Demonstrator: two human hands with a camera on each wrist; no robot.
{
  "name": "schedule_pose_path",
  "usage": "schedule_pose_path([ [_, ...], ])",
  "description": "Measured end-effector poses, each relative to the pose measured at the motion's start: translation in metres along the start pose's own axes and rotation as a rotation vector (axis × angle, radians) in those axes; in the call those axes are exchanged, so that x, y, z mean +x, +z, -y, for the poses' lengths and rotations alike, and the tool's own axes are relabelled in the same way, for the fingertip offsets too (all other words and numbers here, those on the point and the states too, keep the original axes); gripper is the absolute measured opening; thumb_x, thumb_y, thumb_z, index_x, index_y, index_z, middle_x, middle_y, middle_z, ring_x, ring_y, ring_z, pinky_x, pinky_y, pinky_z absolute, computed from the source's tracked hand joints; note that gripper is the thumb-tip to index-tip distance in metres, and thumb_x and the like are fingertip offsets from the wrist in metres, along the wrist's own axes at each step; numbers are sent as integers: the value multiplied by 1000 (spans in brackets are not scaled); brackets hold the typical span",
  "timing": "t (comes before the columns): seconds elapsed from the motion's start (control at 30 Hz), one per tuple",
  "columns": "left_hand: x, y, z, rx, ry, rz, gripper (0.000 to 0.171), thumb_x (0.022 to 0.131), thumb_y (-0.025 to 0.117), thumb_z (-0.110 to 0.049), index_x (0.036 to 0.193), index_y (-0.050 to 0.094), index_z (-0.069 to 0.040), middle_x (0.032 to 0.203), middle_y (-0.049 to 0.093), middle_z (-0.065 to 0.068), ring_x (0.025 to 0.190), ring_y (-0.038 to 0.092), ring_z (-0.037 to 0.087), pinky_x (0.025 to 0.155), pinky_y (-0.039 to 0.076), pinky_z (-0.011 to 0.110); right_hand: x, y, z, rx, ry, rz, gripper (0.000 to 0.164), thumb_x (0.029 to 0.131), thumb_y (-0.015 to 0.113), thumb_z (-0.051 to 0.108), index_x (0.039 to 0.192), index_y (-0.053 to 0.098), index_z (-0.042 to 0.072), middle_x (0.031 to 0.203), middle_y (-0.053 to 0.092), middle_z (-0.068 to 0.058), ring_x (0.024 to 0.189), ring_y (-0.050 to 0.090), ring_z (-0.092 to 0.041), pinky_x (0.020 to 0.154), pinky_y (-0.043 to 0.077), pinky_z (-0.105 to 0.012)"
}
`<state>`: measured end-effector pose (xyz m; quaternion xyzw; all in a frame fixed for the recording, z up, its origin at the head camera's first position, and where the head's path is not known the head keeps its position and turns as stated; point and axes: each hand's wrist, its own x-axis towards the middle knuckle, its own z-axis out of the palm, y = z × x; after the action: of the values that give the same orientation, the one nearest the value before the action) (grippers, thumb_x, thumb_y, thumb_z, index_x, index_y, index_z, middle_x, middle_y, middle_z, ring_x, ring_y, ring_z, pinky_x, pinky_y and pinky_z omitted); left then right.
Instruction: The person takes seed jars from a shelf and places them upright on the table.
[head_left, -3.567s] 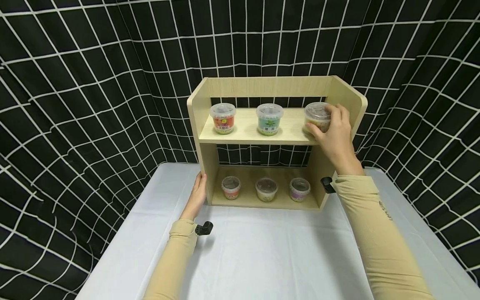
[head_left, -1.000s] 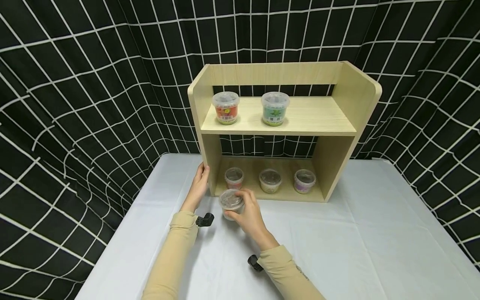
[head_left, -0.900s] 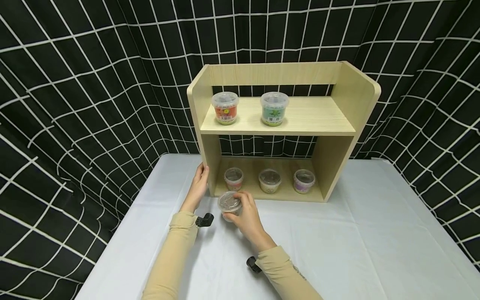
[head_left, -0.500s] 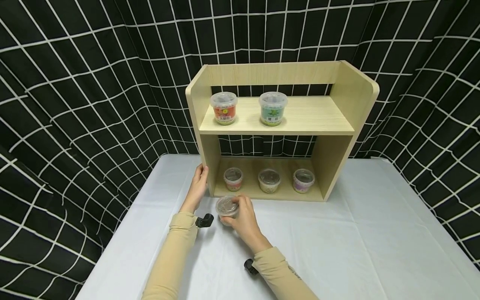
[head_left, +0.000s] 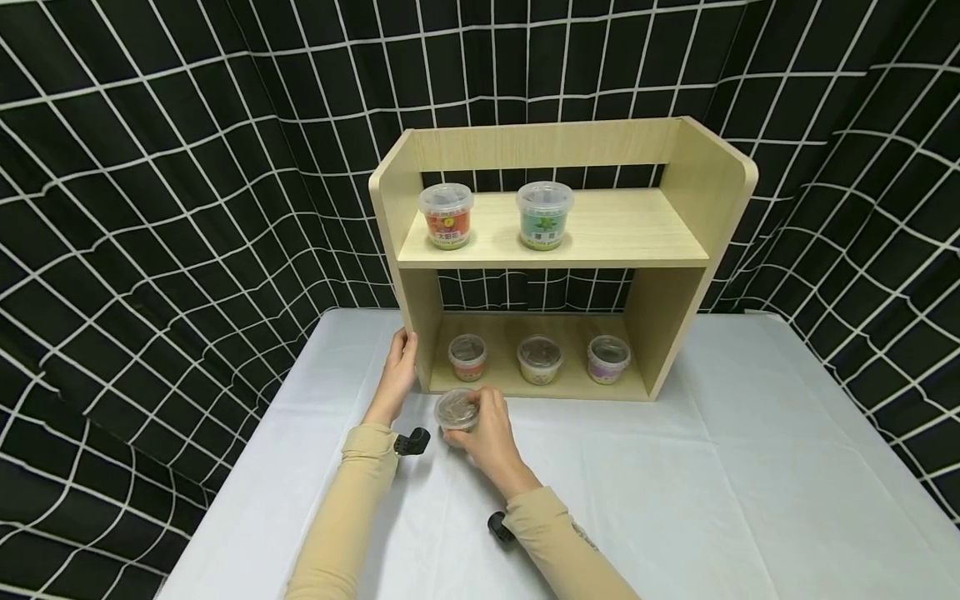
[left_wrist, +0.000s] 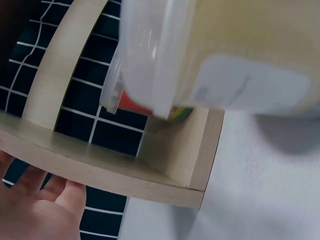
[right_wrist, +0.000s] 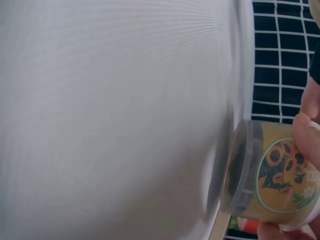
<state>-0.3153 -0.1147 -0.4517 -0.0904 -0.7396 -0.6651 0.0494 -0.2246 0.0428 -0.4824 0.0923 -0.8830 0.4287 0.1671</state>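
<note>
Your worktop [head_left: 675, 500] carries the wooden shelf unit [head_left: 712, 200], which your left hand [head_left: 397, 375] steadies with flat fingers against its left side panel. Just in front of that unit's lower bay, your right hand [head_left: 487, 433] wraps the sunflower cup [head_left: 456, 410], resting it upright on the worktop.

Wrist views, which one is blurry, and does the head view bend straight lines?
Left wrist view: the near cup is a soft, out-of-focus smear, while the shelf edge behind it is sharp. Right wrist view: the cloth is streaked with blur; the cup's sunflower label stays readable. Head view: sharp and evenly lit, but the curtain grid bows outward, partly from folds.
</note>
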Motion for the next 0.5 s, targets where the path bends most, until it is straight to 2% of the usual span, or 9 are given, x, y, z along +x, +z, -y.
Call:
schedule_pose_path([
  [0.1,2,1,5,-5,-4,-15,51,87,32,-53,128,32,-23,131,32,2,120,27,18,99,23,39,1,3,-2,-17,12,-12,66,52,84,21,101,45,0,99,41,-9,95,41,-21,86,39,-32],
  [0.5,1,0,4,16,1,-15,48,88,31,-52,128,32,-25,130,33,1,119,28,19,98,24,42,0,11,-4,-76,7,-20,68,50,84,23,100,42,2,100,37,-7,96,40,-21,88,38,-31],
])
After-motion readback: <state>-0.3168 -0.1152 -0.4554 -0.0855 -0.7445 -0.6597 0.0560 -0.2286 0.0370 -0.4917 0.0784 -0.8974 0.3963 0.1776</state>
